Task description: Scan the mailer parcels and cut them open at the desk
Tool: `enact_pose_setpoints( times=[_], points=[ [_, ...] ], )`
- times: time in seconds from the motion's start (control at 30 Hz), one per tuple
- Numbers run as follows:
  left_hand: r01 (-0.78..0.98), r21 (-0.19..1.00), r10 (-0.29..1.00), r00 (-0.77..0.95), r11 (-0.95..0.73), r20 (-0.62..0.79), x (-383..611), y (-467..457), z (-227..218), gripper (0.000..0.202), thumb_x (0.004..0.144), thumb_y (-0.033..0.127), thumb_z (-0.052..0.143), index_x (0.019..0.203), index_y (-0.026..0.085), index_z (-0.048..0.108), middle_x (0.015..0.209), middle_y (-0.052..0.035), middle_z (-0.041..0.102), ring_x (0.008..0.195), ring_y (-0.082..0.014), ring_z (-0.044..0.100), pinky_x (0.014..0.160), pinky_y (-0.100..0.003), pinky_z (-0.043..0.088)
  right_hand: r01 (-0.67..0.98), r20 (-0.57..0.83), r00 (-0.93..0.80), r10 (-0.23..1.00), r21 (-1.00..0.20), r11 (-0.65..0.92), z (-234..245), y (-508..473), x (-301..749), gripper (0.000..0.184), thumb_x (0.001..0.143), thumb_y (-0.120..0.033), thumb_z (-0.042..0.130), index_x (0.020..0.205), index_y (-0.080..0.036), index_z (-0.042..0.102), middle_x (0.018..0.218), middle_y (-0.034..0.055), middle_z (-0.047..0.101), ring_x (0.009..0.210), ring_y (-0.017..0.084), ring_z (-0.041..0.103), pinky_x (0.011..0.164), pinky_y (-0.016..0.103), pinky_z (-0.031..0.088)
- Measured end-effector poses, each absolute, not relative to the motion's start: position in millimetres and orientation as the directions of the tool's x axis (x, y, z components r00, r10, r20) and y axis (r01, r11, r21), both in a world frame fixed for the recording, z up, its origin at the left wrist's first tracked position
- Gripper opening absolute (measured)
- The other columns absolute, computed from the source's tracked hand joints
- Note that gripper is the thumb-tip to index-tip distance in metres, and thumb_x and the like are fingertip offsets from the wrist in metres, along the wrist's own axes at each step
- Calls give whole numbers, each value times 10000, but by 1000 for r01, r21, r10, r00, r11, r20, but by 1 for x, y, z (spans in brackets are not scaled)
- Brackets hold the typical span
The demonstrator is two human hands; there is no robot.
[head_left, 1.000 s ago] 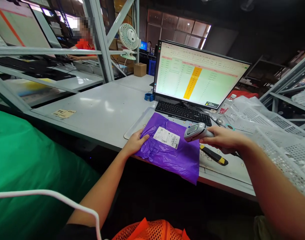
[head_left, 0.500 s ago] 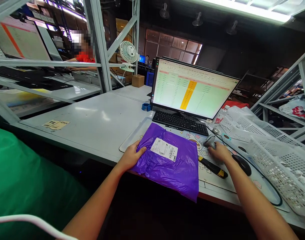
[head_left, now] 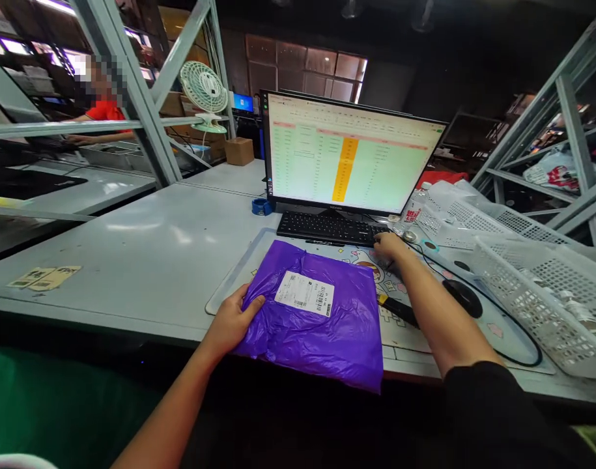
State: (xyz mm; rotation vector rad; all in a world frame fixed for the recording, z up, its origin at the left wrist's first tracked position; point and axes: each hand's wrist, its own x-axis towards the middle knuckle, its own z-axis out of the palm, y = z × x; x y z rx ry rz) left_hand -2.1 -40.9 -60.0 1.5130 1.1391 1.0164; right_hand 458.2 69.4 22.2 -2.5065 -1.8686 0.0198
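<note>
A purple plastic parcel (head_left: 322, 322) with a white barcode label (head_left: 305, 293) lies on the desk mat, its near edge hanging over the table front. My left hand (head_left: 230, 320) grips the parcel's left edge, thumb on top. My right hand (head_left: 389, 246) reaches past the parcel to the right end of the black keyboard (head_left: 324, 228), fingers extended onto the keys and holding nothing. Behind the keyboard a monitor (head_left: 346, 156) shows a green spreadsheet with an orange column.
A yellow-and-black utility knife (head_left: 398, 309) and a black mouse (head_left: 462, 298) lie right of the parcel, under my right forearm. White mesh baskets (head_left: 537, 286) crowd the right side. A blue tape roll (head_left: 262, 206), a fan (head_left: 204, 91) and a seated person in red (head_left: 102, 111) are further back.
My right hand aimed the handheld scanner at the label, put it down on the mat, then moved up to the keyboard. The left hand kept its grip on the parcel. The view shifted right.
</note>
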Motion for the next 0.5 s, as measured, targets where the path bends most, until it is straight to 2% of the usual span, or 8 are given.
enact_pose_setpoints(
  times=[0.17,0.23,0.4,0.5],
  points=[
    [160,981,971,230,-108,69,-1,-43,-58,726,875,701,688,1347,152,619,1284,-156,735,1145,-347,724,891,-415,625,955,-56,294,954,-28,-296,8,92,448,423,953,-160,545,1328,-102,730,1300,211,694,1208,329,667,1030,378,512],
    [181,976,972,222,-123,82,0,-43,-57,708,882,703,674,1321,149,631,1271,-162,738,1090,-340,738,888,-425,624,953,-59,299,952,-28,-301,8,96,447,435,958,-173,534,1340,-77,717,1294,234,689,1211,348,664,1025,405,520],
    [204,964,969,211,-172,128,0,-42,-57,651,883,693,668,1265,167,665,1212,-156,762,992,-327,752,884,-440,619,960,-91,269,959,-49,-274,8,105,439,510,983,-205,534,1484,-171,627,1386,179,657,1268,312,641,1064,384,503],
    [199,962,967,208,-187,145,-1,-42,-57,604,884,675,674,1217,170,681,1184,-148,771,997,-323,753,894,-430,611,961,-110,262,959,-63,-270,11,101,426,502,963,-180,558,1455,-137,649,1340,199,678,1229,322,664,1041,384,516]
  ],
)
